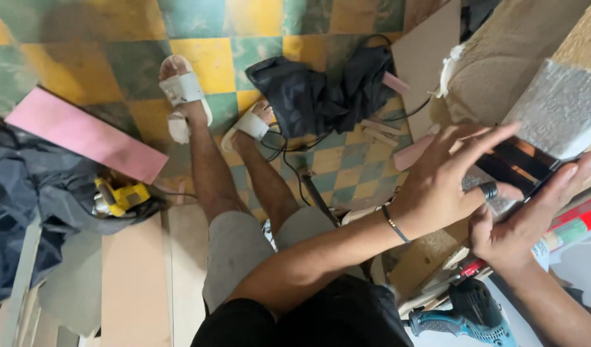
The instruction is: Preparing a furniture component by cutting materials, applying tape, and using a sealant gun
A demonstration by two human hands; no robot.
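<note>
Dark flat panel (524, 168) with brownish stripes sits at the right edge of view, just under the pale foam block (562, 109). It looks like a thin, rigid board piece; judged stiff, fairly light, smooth on its face so it could slide under a palm. Best hold is likely along the long edges, pinched from both sides, not on the flat face.

Left hand (446, 180) lies over the panel's left end, fingers spread wide and flat, pressing rather than gripping; nothing is closed in it. It wears a ring, and there is a thin bracelet at the wrist. Right hand (527, 222) comes up from below the panel, thumb and fingers running along its lower edge, partly curled; it touches the edge, but whether it actually clamps it cannot be told.

Left of the panel: a tan board (424, 58) leaning, then a black cloth bundle (321, 90) with black cable (295, 160) on the checkered floor (212, 38). Below the panel: a red-and-white tube (575, 225) and a teal power drill (469, 318). Far left of the panel: the person's sandalled feet (183, 96), a pink board (83, 135), a yellow tool (118, 196) on dark fabric, and light plywood sheets (135, 276).
</note>
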